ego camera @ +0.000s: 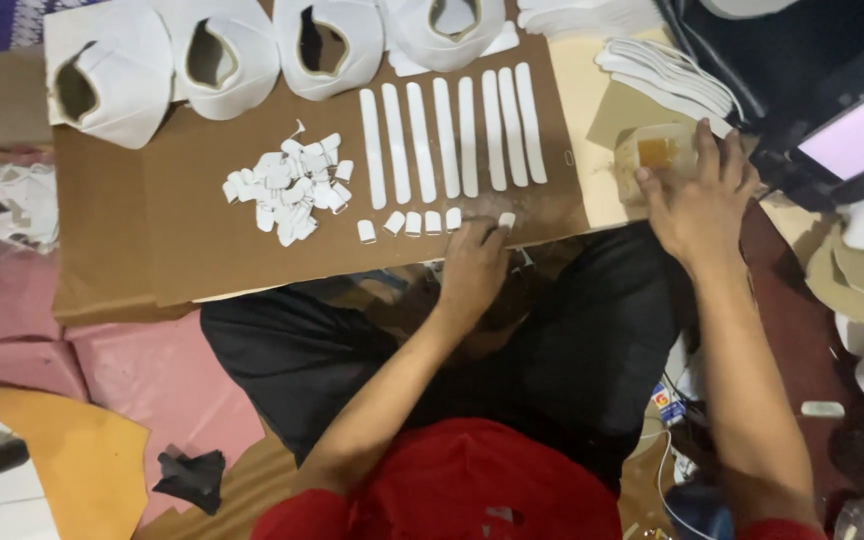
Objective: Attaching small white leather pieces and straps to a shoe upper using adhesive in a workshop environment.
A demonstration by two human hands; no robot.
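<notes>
A small white tab (506,219) lies at the lower edge of the brown cardboard sheet (202,250), a little right of the frame's centre, and the fingertips of the left hand (472,262) press down on it, fingers together and curled from below. Just left of it, a short row of like white tabs (410,223) sits along the same edge, apart from the hand. Above these, in the upper middle of the frame, seven long white strips (447,135) lie side by side, upright in the picture. To their left a loose heap of small white pieces (292,185) rests on the cardboard, well apart from both hands.

The right hand (697,195) is at the right of the frame, fingers spread and laid over a small clear container (657,152) with an amber mass inside; the palm covers its lower right part, so how firmly it grips cannot be told. Above that container lies a fanned stack of white strips (667,65).

Along the top edge, four white shoe uppers (222,50) stand in a row. A lit screen (862,130) shows at the far right. The person's lap in dark trousers (552,350) fills the middle, below the cardboard.
</notes>
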